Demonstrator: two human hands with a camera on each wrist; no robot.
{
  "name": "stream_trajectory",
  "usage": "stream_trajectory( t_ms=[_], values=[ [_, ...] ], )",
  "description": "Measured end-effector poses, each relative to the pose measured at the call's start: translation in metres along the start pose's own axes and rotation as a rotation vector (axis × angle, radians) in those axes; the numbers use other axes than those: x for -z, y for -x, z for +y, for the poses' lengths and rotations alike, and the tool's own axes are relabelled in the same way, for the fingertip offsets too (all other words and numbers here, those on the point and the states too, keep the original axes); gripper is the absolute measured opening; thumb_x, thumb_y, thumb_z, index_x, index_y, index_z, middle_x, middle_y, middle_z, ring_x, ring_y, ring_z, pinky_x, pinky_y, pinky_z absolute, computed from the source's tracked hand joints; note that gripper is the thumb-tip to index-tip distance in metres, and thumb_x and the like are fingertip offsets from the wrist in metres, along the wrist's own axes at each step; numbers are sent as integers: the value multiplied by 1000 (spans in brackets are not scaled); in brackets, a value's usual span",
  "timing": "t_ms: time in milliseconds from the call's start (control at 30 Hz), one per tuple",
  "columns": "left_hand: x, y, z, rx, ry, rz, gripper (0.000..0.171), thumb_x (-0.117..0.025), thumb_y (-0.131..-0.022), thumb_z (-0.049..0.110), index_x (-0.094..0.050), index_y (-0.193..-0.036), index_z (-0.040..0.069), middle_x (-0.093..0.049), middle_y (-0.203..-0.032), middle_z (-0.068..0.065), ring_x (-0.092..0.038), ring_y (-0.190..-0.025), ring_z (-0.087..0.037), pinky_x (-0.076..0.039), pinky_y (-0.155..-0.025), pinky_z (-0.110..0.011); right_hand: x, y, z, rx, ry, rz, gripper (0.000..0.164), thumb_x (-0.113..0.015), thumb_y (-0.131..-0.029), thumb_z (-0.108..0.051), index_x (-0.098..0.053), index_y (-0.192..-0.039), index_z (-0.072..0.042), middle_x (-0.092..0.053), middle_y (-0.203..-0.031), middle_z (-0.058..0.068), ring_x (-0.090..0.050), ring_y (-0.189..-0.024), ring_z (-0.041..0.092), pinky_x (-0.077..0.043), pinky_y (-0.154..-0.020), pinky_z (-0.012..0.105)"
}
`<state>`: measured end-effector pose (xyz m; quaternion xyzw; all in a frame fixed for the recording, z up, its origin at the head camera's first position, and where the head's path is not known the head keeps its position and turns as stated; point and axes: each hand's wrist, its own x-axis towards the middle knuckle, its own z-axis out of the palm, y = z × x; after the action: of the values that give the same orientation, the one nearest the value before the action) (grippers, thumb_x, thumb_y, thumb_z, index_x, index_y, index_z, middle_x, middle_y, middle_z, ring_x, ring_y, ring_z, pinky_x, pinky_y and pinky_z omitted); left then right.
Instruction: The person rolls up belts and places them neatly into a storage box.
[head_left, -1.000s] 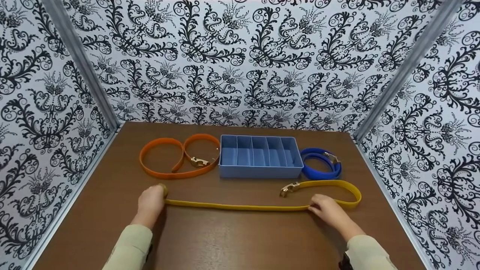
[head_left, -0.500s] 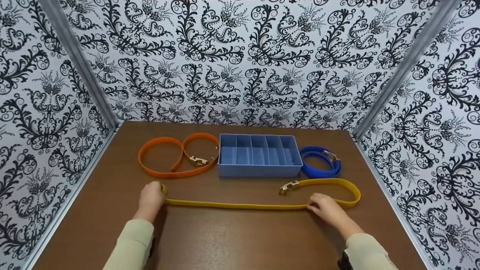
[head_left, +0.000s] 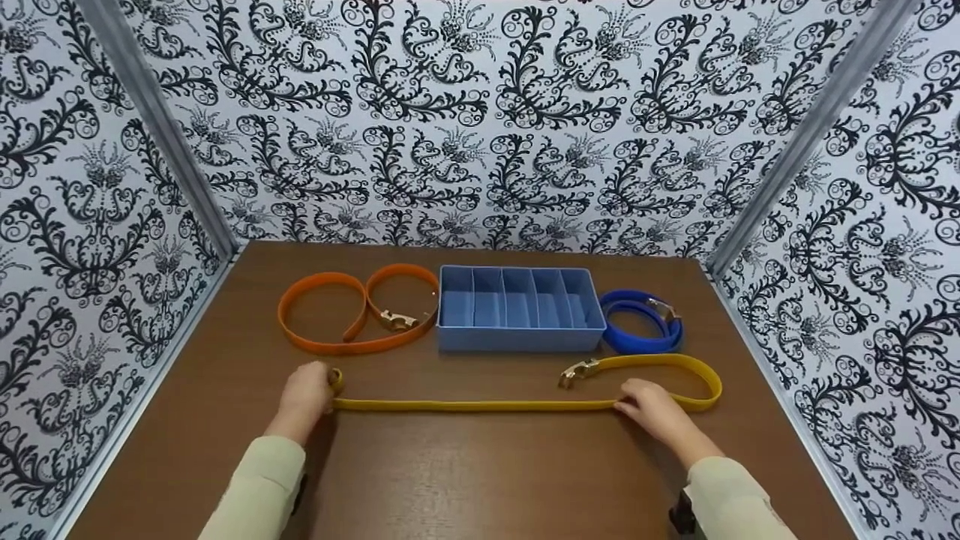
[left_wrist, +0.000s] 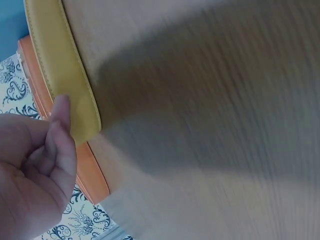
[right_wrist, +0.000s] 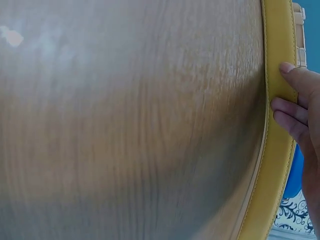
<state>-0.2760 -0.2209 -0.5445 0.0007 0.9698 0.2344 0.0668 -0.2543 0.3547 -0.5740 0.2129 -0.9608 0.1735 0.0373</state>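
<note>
A yellow belt (head_left: 480, 406) with stitched edges stretches in a nearly straight line between both hands. At its left end, my left hand (head_left: 306, 390) grips it, and a small curl of yellow shows beside the fingers. In the left wrist view the curled fingers (left_wrist: 62, 135) lie against the folded strap. My right hand (head_left: 651, 409) pinches the belt farther along; its thumb and fingers meet the strap's edge in the right wrist view. Beyond that hand the belt loops round and ends in a gold buckle (head_left: 579, 370) lying on the table.
Behind the yellow belt stands a blue tray (head_left: 523, 340) divided into several compartments. An orange belt (head_left: 322, 348) with a gold buckle lies in loops to its left. A coiled blue belt (head_left: 643, 344) sits at its right. Patterned walls enclose the brown table (head_left: 465, 472).
The stretched part of the yellow belt has become straighter. The curl beside my left hand now shows as a small open loop. Both hands stay nearly in place.
</note>
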Motion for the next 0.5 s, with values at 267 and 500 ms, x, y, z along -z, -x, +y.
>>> stream_trajectory(
  t_ms=[267, 500],
  values=[
    [1, 2, -3, -176, -83, -62, 31, -52, -81, -20, -59, -68, 7, -39, -65, -1, -39, -64, -20, -34, -61, -36, 0, -4, 0, -60, -29, 2, 8, -73, -86, -8, -65, -85, -12, -56, -82, -4, -54, -75, 16, -50, -74, 41],
    [2, 7, -15, -341, -133, -82, 24, -57, -86, -14, -65, -79, 7, -52, -70, 0, -45, -66, -18, -45, -64, -37, 0, -5, -2, -109, -81, 5, 7, -72, -87, -7, -68, -87, -12, -58, -83, -5, -56, -78, 15, -51, -77, 41]
  ],
)
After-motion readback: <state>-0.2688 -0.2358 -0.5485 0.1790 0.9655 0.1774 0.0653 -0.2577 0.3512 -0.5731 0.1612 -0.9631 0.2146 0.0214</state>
